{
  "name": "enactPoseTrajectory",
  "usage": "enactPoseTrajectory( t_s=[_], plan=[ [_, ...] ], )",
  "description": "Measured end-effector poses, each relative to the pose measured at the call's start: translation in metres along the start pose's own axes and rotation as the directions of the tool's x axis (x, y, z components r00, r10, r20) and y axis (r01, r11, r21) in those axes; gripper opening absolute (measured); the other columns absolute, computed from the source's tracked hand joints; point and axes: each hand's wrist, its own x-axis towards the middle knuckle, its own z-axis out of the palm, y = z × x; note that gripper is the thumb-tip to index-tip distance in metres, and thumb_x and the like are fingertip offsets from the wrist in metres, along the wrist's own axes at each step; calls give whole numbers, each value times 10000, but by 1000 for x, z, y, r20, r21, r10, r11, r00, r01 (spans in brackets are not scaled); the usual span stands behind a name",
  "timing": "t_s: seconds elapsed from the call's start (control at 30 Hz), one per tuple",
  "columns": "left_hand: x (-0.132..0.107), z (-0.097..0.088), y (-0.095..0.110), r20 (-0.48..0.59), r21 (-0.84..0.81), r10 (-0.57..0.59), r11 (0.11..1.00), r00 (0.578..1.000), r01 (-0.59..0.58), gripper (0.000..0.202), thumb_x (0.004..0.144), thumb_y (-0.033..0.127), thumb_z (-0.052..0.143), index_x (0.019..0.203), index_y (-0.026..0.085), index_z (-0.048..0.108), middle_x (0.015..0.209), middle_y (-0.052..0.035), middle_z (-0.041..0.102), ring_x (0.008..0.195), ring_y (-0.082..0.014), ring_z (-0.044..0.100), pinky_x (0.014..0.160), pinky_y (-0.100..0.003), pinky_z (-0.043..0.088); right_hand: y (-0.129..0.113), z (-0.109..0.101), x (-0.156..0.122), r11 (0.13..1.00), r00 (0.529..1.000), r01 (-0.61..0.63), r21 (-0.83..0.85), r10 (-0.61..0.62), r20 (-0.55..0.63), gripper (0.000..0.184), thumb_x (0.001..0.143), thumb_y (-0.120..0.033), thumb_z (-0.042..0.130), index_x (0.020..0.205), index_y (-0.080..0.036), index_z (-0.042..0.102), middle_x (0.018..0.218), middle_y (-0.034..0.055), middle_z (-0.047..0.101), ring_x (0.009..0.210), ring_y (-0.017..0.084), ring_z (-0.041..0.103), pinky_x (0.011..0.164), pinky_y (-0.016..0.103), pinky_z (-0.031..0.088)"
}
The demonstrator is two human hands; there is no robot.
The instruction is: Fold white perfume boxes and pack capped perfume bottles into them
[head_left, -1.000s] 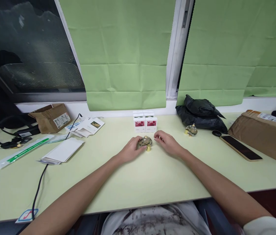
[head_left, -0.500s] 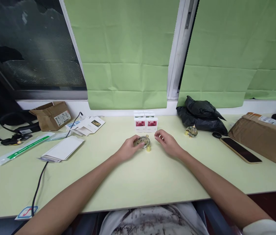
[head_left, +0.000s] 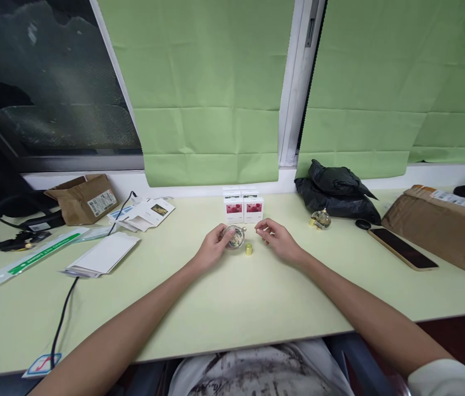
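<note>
My left hand [head_left: 212, 246] is closed on the rim of a small round glass perfume bottle [head_left: 236, 238], its flat face turned up towards me and its gold neck pointing right. To the right of the bottle, my right hand [head_left: 276, 240] has thumb and fingertips pinched together near the neck. Whatever they hold, if anything, is too small to make out. A gold cap [head_left: 249, 249] stands on the table between the two hands, just below the bottle. Behind the hands stand several small white boxes [head_left: 243, 210] with pink flower pictures.
A second round bottle [head_left: 322, 219] lies by black plastic bags [head_left: 339, 192] at the right. Further right are a phone [head_left: 403, 248] and a brown parcel [head_left: 442, 225]. On the left are white flat cards [head_left: 99, 254], an opened carton [head_left: 84, 198] and a black cable [head_left: 65, 308].
My left hand has tipped the bottle up off the table, and its neck now points right. The gold cap now stands apart from it. My right hand's fingers have come nearer the neck.
</note>
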Motion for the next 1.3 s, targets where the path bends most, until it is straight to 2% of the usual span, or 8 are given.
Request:
enactPoseTrajectory(
  t_s=[0.13,0.27,0.83,1.13,1.3],
  plan=[
    [-2,3,1,37,22,-10,1000,999,9,432,977,614,588,954,184,625,847,-8,636,756,-161,570,663,-276,467,3,3,3,993,1000,3,119,-5,13,304,924,-508,687,1077,-246,675,1041,38,656,815,162,579,701,305,556],
    [-4,6,1,43,20,8,1000,999,-9,418,991,594,579,920,183,602,818,4,595,750,-150,541,683,-267,445,3,6,3,987,999,6,159,-14,50,306,912,-496,713,1078,-240,687,1023,38,662,846,169,593,721,309,565],
    [-7,7,1,52,104,35,994,998,-41,441,987,627,556,943,192,616,831,-2,607,754,-159,546,672,-265,454,-4,9,-1,995,995,44,94,-51,81,301,937,-502,682,1078,-235,693,1029,49,694,893,200,628,759,328,547],
    [-8,8,5,46,103,30,994,998,-35,448,989,629,543,956,189,621,832,-12,608,748,-160,543,654,-264,457,-8,7,-3,997,995,60,40,-63,77,268,933,-443,681,1109,-242,702,1121,54,709,886,194,617,791,340,532],
    [-9,7,4,36,120,36,992,999,-40,437,995,618,540,951,192,625,824,-7,603,742,-159,538,656,-266,453,-10,7,-4,998,995,67,10,-68,70,251,939,-428,673,1104,-244,715,1079,43,714,877,193,608,799,336,513]
  ],
)
